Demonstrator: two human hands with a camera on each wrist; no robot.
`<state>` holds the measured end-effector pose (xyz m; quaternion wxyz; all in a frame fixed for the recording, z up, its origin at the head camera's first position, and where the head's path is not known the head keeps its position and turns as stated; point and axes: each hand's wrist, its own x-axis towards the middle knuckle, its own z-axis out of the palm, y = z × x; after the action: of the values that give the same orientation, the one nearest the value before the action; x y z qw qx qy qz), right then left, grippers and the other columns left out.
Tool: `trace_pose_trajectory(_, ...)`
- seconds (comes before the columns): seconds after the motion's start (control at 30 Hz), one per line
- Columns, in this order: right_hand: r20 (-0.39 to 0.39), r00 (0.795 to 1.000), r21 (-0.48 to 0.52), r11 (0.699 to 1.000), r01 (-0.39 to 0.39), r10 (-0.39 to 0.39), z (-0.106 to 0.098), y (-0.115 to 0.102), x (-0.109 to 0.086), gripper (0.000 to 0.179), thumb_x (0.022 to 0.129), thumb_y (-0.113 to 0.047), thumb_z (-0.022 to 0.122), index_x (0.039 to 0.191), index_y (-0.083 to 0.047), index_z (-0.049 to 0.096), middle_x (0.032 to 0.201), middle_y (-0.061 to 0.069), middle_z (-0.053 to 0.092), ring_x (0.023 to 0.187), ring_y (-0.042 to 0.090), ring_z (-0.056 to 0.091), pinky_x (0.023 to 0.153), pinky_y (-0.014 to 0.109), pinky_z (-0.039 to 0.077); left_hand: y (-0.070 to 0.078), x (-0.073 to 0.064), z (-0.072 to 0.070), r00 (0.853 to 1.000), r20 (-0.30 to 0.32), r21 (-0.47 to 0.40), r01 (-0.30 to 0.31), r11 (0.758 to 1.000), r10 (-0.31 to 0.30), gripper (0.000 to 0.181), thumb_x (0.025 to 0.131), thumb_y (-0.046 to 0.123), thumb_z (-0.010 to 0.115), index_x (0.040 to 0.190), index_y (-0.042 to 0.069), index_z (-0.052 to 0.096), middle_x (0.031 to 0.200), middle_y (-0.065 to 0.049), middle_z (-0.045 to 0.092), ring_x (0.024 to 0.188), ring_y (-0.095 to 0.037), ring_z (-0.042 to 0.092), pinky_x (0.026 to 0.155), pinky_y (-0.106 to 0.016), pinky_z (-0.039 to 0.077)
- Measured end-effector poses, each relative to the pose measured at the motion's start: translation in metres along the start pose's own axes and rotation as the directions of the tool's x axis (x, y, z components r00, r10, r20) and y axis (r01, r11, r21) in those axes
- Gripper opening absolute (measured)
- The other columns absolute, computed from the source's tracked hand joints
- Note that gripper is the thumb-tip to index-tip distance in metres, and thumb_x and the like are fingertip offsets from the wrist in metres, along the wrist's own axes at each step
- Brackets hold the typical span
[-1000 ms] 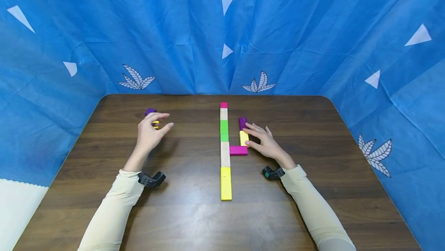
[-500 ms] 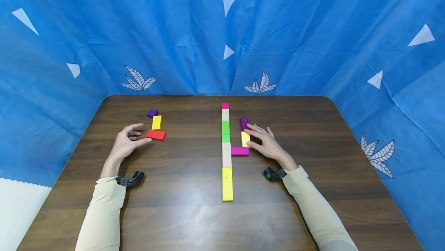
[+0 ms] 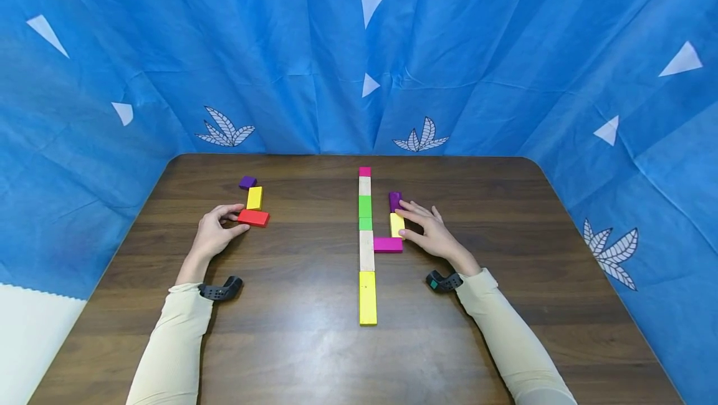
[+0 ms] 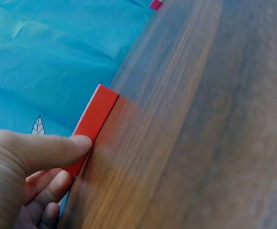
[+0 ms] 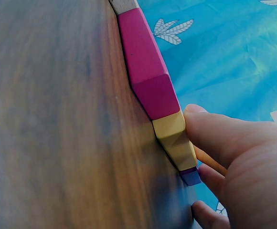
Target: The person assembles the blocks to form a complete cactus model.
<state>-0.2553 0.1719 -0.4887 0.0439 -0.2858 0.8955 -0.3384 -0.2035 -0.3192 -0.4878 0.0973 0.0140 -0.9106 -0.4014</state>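
In the head view my left hand (image 3: 212,230) pinches the left end of a red block (image 3: 253,218). In the left wrist view its thumb lies on the face of the red block (image 4: 93,117), with fingers curled at the lower end. Touching the far side of the red block is a yellow block (image 3: 255,197), and a dark purple block (image 3: 247,182) sits beyond it. My right hand (image 3: 434,237) rests at a pale yellow block (image 3: 396,224), thumb at its near right edge, fingers loosely extended over a purple block (image 3: 394,200). A magenta block (image 3: 388,245) adjoins the pale yellow one.
A straight row of blocks runs down the table's middle, with a long yellow block (image 3: 368,298) nearest, then wood-coloured, green (image 3: 365,207) and pink (image 3: 364,171) ones. The magenta block branches right from it. Behind the brown table (image 3: 314,355) hangs a blue cloth (image 3: 291,50).
My left hand has drawn back from the yellow and purple blocks, uncovering them, then come in to the red block's left end. My right hand has stayed in place.
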Motion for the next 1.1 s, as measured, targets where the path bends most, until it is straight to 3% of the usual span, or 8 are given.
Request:
trace_pose_trajectory(0.17,0.002,1.000,-0.001,1.000,-0.009,0.009,0.001,0.001,0.000,0.053,0.095,-0.032,0.062,0.144,-0.016,0.050,0.158,0.008,0.035,0.149,0.034,0.022,0.115,0.068,-0.005,0.003,-0.001,0.000,1.000,-0.008,0.005,0.010,1.000,-0.010,0.044,0.085,0.001,0.072,0.127,-0.004,0.061,0.117,-0.024,0.062,0.100,-0.031,0.057,0.088,-0.035,0.039)
trace_pose_trajectory(0.4,0.001,1.000,-0.001,1.000,-0.009,0.009,0.000,0.000,0.000,0.053,0.095,-0.031,0.062,0.144,-0.016,0.050,0.158,0.008,0.035,0.149,0.034,0.022,0.115,0.067,-0.005,0.002,-0.001,0.000,1.000,-0.016,0.024,-0.002,1.000,0.002,0.041,0.085,0.000,0.072,0.125,-0.004,0.063,0.114,-0.024,0.064,0.098,-0.032,0.057,0.087,-0.034,0.039)
trace_pose_trajectory(0.63,-0.003,1.000,0.003,1.000,0.000,0.001,0.000,0.000,0.000,0.052,0.095,-0.030,0.063,0.144,-0.015,0.051,0.158,0.009,0.035,0.149,0.035,0.022,0.115,0.068,-0.005,0.001,-0.003,-0.002,1.000,-0.024,0.021,0.002,1.000,-0.001,0.035,0.082,0.005,0.077,0.116,-0.001,0.068,0.101,-0.020,0.068,0.088,-0.014,0.054,0.077,-0.024,0.040)
trace_pose_trajectory(0.87,-0.008,1.000,-0.006,1.000,0.005,-0.005,0.001,0.000,0.000,0.052,0.095,-0.029,0.063,0.143,-0.015,0.051,0.157,0.009,0.036,0.148,0.035,0.023,0.115,0.068,-0.004,0.001,-0.002,-0.008,0.999,0.026,-0.035,0.045,0.998,-0.044,0.038,0.082,0.009,0.078,0.117,-0.001,0.068,0.102,-0.022,0.069,0.077,0.005,0.054,0.068,-0.009,0.045)
trace_pose_trajectory(1.1,-0.005,1.000,-0.002,1.000,0.003,-0.003,0.000,-0.002,-0.001,0.052,0.095,-0.030,0.064,0.143,-0.015,0.051,0.157,0.009,0.036,0.148,0.035,0.023,0.115,0.069,-0.004,0.024,0.000,-0.011,0.997,0.053,-0.141,0.058,0.988,-0.051,0.040,0.082,0.008,0.078,0.117,-0.006,0.066,0.104,-0.027,0.068,0.072,0.007,0.059,0.066,-0.008,0.050)
